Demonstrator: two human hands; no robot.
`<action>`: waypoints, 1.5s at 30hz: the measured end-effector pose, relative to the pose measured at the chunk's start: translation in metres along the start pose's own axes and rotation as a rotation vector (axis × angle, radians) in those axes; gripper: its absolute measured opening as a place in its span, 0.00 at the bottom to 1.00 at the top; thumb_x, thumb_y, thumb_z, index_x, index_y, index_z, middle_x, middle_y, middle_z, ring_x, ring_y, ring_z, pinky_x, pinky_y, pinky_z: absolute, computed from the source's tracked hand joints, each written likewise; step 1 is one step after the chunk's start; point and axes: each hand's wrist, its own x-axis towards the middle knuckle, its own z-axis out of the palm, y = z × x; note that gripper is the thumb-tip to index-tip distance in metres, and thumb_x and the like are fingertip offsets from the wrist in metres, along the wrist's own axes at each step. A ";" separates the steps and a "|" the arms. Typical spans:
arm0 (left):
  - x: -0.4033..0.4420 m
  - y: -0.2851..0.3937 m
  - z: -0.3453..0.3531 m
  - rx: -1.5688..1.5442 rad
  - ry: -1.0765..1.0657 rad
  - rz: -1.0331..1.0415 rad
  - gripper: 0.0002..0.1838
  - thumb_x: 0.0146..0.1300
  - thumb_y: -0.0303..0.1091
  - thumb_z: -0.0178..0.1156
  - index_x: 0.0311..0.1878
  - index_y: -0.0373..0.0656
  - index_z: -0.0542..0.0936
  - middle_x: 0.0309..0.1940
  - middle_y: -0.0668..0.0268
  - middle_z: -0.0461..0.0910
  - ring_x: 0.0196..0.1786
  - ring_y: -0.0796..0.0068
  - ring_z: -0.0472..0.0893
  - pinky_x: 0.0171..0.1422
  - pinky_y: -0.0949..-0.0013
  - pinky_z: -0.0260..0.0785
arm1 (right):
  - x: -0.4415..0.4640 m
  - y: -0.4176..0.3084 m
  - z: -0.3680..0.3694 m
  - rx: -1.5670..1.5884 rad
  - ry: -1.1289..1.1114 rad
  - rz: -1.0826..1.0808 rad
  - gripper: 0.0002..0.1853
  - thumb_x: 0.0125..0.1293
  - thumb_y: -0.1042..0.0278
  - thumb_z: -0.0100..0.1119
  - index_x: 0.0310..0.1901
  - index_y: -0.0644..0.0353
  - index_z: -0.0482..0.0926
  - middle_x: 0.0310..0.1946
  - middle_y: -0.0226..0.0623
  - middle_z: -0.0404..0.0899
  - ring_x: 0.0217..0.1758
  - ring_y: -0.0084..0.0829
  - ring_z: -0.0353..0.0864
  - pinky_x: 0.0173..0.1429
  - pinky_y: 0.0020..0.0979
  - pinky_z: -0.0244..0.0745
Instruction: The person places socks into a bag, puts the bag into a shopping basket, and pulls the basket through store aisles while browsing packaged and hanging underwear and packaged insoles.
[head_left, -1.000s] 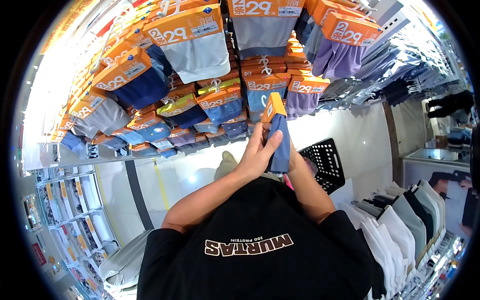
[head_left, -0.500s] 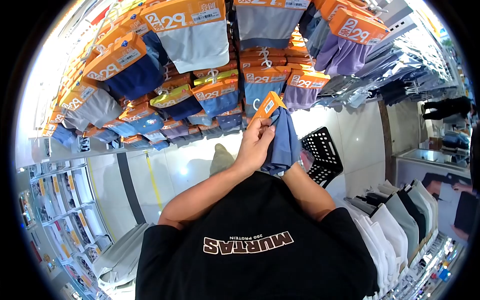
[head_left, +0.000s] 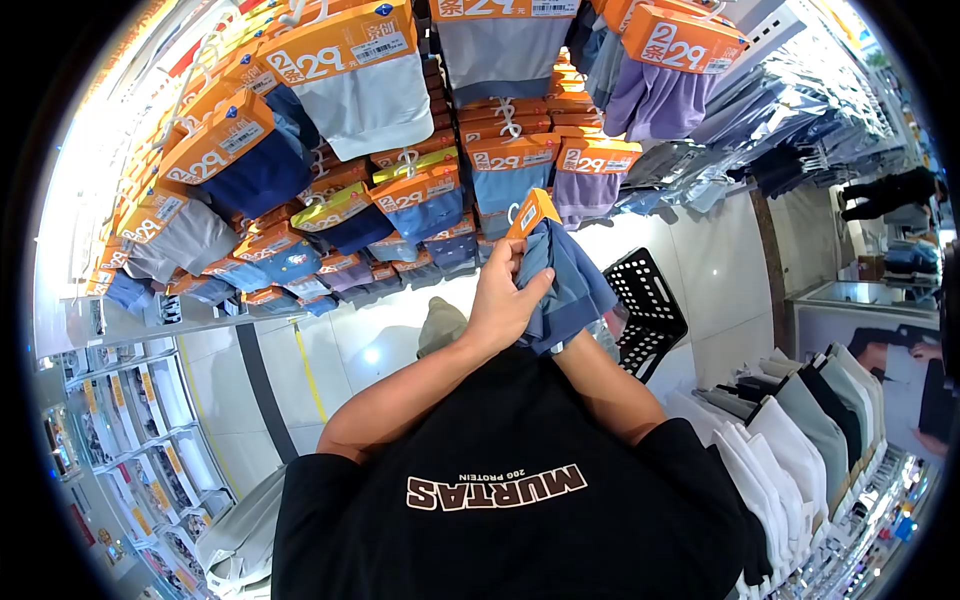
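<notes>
My left hand [head_left: 507, 298] is closed on a pair of blue underpants [head_left: 572, 275] just below its orange cardboard header [head_left: 533, 212]. A small white hook sticks out of the header's left side. The cloth fans out to the right of my thumb and shows lighter and darker blue folds. Only the right forearm [head_left: 603, 378] shows below the cloth; my right hand is hidden behind the underpants, so its fingers cannot be seen. A black perforated shopping basket [head_left: 655, 312] is to the right of the cloth.
Ahead is a rack of hanging underwear with orange price cards [head_left: 510, 155]. Jeans-like garments [head_left: 790, 110] hang at the upper right. White and grey clothes [head_left: 790, 445] hang at the lower right, and a shelf unit [head_left: 150, 440] is at left. A person in dark clothes [head_left: 890, 193] is far right.
The blue underpants have turned and spread wider to the right, showing more lighter blue cloth. Their orange header sits slightly lower. My left thumb has shifted on the cloth.
</notes>
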 end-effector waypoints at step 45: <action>0.058 -0.033 -0.075 0.071 0.282 0.084 0.11 0.73 0.33 0.57 0.51 0.36 0.78 0.40 0.65 0.82 0.36 0.78 0.83 0.37 0.75 0.74 | 0.092 -0.093 0.054 -1.677 0.093 -0.828 0.40 0.59 0.64 0.72 0.68 0.73 0.64 0.65 0.58 0.66 0.67 0.50 0.69 0.68 0.42 0.67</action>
